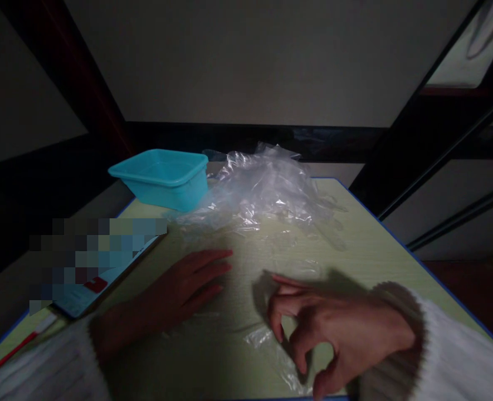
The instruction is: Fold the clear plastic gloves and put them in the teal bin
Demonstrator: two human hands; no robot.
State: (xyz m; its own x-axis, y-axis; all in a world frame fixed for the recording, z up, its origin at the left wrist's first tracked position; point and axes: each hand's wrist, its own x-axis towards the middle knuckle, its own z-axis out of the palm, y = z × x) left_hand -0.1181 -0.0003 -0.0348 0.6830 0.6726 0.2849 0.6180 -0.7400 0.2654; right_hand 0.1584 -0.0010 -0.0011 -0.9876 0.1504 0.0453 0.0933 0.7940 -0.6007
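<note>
My left hand point(183, 289) lies flat on the pale green table point(367, 245), fingers stretched out toward the right, pressing on a thin clear plastic sheet. My right hand point(325, 328) hovers at the near right with fingers curled; thumb and forefinger pinch the edge of a clear plastic sheet point(271, 345) that lies crumpled under it. A heap of clear plastic gloves or bags point(267, 189) is piled at the far middle of the table. Both wrists wear white knitted sleeves.
A turquoise plastic tub point(162, 178) stands at the far left corner. A phone-like flat object point(91, 289), partly blurred, lies at the left edge. A red-and-white pen point(20, 342) rests near the front left. Dark metal bars frame the table.
</note>
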